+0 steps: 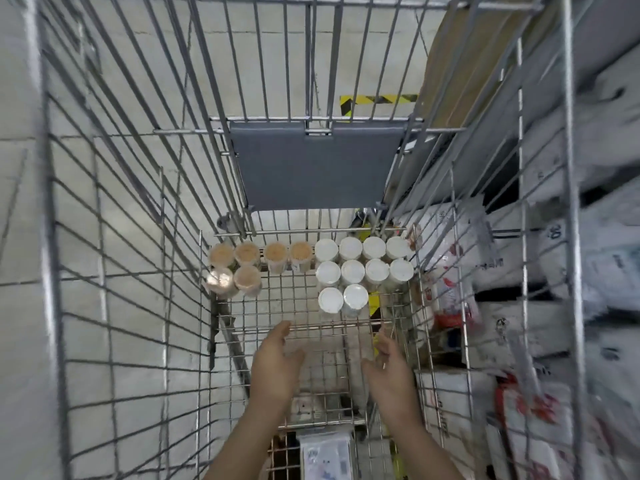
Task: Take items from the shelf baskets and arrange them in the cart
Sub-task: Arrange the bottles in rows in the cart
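Cart (pixel 301 308) partly filled: six tan-topped jars (pixel 246 265) at centre left of frame, ten white-capped jars (pixel 353 271) at centre right. Left hand (pixel 277 365) and right hand (pixel 391 368) low in frame, fingers relaxed, empty. Near half of floor unfilled; more to fetch, apparently.

two bare forearms, no sleeves or rings in view, end in the left hand (pixel 275 367) and right hand (pixel 391 370).
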A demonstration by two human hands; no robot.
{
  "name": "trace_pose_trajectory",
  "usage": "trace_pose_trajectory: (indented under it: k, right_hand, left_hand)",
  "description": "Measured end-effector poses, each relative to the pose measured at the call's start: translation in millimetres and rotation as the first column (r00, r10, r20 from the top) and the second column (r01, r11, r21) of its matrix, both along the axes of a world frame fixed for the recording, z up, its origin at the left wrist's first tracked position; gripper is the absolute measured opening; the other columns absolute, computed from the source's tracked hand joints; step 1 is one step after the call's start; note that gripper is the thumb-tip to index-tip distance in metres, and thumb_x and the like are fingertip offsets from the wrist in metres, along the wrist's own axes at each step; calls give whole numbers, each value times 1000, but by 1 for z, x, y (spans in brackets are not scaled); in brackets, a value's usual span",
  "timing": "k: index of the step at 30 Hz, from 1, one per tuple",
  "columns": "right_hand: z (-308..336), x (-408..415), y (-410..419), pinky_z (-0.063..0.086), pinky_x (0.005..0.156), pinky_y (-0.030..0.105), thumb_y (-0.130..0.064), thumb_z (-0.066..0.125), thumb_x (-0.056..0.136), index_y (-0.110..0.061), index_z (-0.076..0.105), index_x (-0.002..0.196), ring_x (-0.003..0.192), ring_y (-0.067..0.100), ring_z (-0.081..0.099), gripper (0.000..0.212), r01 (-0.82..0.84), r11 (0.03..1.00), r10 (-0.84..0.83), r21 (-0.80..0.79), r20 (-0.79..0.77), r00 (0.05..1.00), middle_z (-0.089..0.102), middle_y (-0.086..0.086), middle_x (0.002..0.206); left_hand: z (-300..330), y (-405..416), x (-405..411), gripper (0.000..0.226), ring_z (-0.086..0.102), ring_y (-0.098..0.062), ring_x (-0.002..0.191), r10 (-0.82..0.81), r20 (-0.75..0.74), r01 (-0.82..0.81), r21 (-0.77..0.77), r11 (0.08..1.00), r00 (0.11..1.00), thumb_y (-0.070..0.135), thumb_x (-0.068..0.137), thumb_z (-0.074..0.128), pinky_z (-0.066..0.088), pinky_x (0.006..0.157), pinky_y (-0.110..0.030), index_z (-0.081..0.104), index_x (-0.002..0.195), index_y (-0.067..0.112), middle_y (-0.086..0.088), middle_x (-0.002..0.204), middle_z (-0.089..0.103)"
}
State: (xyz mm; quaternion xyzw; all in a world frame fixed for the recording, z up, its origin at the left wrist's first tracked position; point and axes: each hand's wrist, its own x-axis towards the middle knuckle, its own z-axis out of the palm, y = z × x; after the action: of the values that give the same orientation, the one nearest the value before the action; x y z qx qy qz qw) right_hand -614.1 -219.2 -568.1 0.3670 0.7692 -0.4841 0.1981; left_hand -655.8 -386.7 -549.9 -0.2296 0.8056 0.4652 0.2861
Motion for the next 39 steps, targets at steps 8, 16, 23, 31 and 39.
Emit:
trace_pose_trajectory:
  k: [8, 16, 23, 31, 39]
  right_hand:
    - [100, 83, -41, 36, 97, 21, -14, 51, 98, -14, 39, 143, 120, 13, 50, 47, -222, 974, 222, 34, 1, 975, 48, 2, 143]
    - [197, 233, -80, 38, 101, 24, -33, 51, 97, -32, 43, 139, 126, 10, 45, 43, -378, 885, 421, 272, -120, 899, 46, -16, 134]
    - [277, 375, -96, 29, 98, 13, -29, 58, 92, -31, 51, 131, 121, -3, 40, 40, -211, 935, 276, 285, -208, 938, 43, -22, 126]
    - [344, 487, -92, 38, 101, 21, -30, 56, 95, -26, 54, 129, 123, 5, 49, 34, 49, 959, 10, 279, -205, 979, 53, -13, 131]
    - [396, 612, -70, 39, 79, 3, -32, 57, 95, -43, 57, 115, 104, -22, 46, 23, 354, 925, -293, 141, -330, 897, 56, -32, 115]
  left_hand:
    - [99, -31, 79, 48, 49, -13, 125, -192, -179, 182, -68, 981, 965, 12, 94, 56, 36, 102, -22, 45, 140, 17, 2, 140, 50]
    - [210, -73, 207, 40, 53, 8, 83, -493, -399, 497, -102, 862, 773, 24, 92, 58, 38, 71, -3, 53, 131, 28, 13, 113, 61]
    - [279, -118, 295, 34, 56, 4, 96, -580, -358, 614, -24, 789, 731, 13, 91, 61, 40, 80, -5, 58, 121, 28, 16, 109, 61]
    - [329, -126, 347, 22, 64, -12, 93, -548, -314, 598, 86, 797, 775, 0, 90, 59, 47, 75, -8, 63, 110, 7, -6, 105, 69]
    - [384, -48, 428, 21, 52, 16, 78, -729, -474, 822, -18, 569, 494, 4, 87, 65, 39, 66, 2, 62, 100, 20, 16, 87, 62]
